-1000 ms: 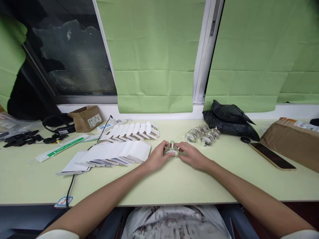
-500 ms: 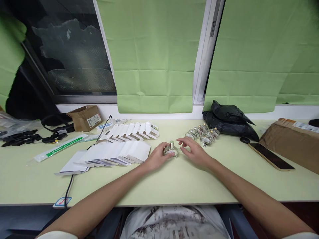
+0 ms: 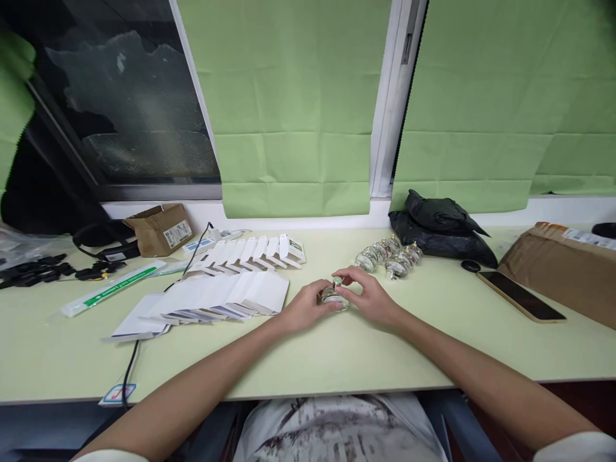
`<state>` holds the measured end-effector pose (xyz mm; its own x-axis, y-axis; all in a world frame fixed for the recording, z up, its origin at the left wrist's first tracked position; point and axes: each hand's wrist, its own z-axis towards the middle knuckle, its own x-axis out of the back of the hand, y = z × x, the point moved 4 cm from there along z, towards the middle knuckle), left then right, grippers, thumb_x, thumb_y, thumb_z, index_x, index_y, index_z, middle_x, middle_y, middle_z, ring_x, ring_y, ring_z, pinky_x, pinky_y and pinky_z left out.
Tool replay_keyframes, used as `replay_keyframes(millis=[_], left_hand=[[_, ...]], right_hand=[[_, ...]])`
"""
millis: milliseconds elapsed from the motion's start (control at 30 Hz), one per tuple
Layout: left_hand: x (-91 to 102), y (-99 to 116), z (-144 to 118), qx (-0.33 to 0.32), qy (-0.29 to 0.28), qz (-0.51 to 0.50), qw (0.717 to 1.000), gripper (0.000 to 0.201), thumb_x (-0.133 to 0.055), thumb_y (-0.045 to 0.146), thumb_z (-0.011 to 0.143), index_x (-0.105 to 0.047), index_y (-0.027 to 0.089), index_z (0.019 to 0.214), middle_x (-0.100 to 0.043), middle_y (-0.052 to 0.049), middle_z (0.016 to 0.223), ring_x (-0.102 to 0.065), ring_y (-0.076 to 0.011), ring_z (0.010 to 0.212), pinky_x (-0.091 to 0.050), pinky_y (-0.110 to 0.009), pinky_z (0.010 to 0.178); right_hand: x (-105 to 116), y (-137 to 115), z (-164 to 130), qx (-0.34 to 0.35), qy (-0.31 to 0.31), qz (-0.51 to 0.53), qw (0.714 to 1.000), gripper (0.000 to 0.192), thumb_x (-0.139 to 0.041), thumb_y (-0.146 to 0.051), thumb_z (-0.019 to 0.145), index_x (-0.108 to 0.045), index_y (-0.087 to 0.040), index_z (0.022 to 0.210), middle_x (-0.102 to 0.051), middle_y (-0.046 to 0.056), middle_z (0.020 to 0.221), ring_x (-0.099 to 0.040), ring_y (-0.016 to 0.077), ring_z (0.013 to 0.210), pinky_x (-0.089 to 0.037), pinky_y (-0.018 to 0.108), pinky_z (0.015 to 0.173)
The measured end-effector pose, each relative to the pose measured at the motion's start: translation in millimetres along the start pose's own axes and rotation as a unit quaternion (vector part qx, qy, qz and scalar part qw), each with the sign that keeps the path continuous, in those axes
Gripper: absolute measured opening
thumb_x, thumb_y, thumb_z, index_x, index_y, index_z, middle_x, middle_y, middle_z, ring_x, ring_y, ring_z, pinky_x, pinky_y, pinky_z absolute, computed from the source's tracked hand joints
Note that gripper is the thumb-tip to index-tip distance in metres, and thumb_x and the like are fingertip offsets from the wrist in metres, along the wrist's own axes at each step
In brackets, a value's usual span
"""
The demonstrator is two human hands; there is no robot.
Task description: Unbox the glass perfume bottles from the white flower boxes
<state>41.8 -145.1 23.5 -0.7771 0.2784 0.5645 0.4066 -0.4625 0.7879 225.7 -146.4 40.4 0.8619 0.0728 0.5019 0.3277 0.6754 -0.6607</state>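
Note:
A round, clear glass perfume bottle (image 3: 333,298) stands on the table in front of me. My left hand (image 3: 306,308) is closed around its left side, with the thumb across its front. Fingers and thumb of my right hand (image 3: 373,298) pinch the small silver and green cap (image 3: 337,282) at the bottle's top. Just behind my right hand lie several similar bottles (image 3: 368,258) in two short rows. Left of my left hand is an overlapping row of flat white cartons (image 3: 260,292), and behind it several white boxes with open ends (image 3: 262,249).
At the back right are a black plastic bag (image 3: 443,234), a small black round object (image 3: 470,265), a phone (image 3: 522,296) and a brown parcel (image 3: 563,273). An open cardboard box (image 3: 161,231), a black cable (image 3: 132,362) and a green-and-white packet (image 3: 115,287) lie on the left.
My right hand has moved left and closed on the bottle's cap. My left hand still holds the bottle. The view has shifted slightly.

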Motion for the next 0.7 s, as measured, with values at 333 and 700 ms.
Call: replay_keyframes(millis=[333,700], left_hand=[[0.1,-1.8,0.4,-0.006,0.000,0.027,1.000,0.048,-0.067,0.063,0.086,-0.066,0.018,0.104,-0.060,0.000,0.085,-0.051,-0.0175,0.077,-0.040,-0.029,0.068],[0.3,-2.7,0.6,-0.016,-0.008,0.037,0.999,0.042,-0.067,0.058,0.087,-0.062,0.018,0.100,-0.058,0.000,0.084,-0.050,-0.0168,0.076,-0.038,-0.028,0.065]], right_hand=[[-0.6,-1.0,1.0,0.003,0.000,0.008,1.000,0.020,-0.062,-0.037,0.100,-0.067,-0.026,0.117,-0.065,0.005,0.103,-0.060,0.0217,0.099,-0.047,0.038,0.092],[1.7,-2.0,4.6,0.007,-0.030,-0.008,0.999,0.023,-0.058,-0.043,0.102,-0.067,-0.026,0.115,-0.067,0.006,0.107,-0.059,0.0223,0.096,-0.049,0.036,0.082]])
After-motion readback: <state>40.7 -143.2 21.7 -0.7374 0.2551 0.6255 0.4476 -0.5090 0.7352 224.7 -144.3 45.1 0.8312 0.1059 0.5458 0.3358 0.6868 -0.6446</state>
